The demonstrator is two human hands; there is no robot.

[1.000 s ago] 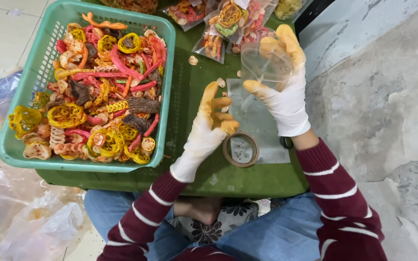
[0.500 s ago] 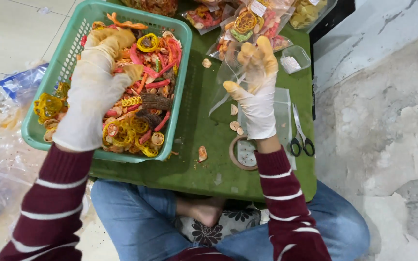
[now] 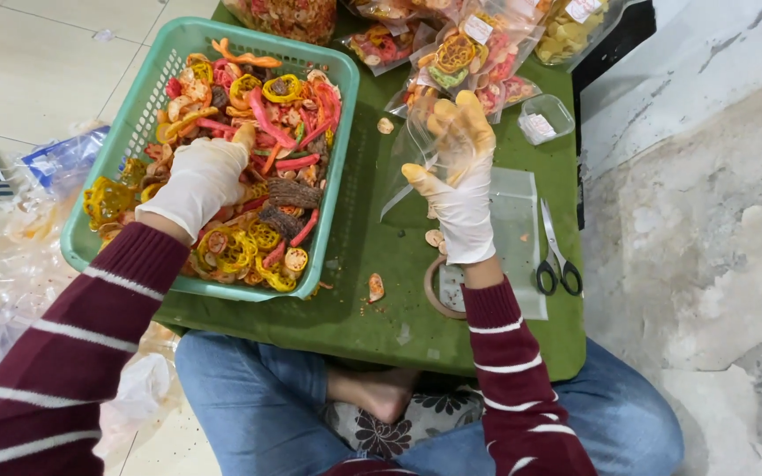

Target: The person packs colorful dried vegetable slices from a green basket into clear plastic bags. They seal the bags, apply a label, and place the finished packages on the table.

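Observation:
My left hand [image 3: 200, 181], in a white glove, reaches into the green plastic basket [image 3: 343, 159] and presses down into the heap of colourful dried fruit and vegetable chips [image 3: 271, 132]; its fingers are buried in the pieces. My right hand [image 3: 460, 181], also gloved and stained yellow, holds a clear plastic bag [image 3: 412, 150] up above the low green table [image 3: 381, 308]. The bag looks empty and hangs open to the left of the hand.
Filled clear bags of chips [image 3: 460, 53] lie at the table's far edge. Scissors [image 3: 556, 256], a tape roll [image 3: 438, 291], a small clear tub [image 3: 544, 119] and flat bags [image 3: 518, 220] lie on the right. Loose chips [image 3: 375, 286] dot the table. Crumpled plastic [image 3: 11, 256] covers the floor at left.
My left hand went from the table's middle into the basket and has sunk deeper into the chips. My right hand keeps holding the clear bag, now lower and nearer the middle.

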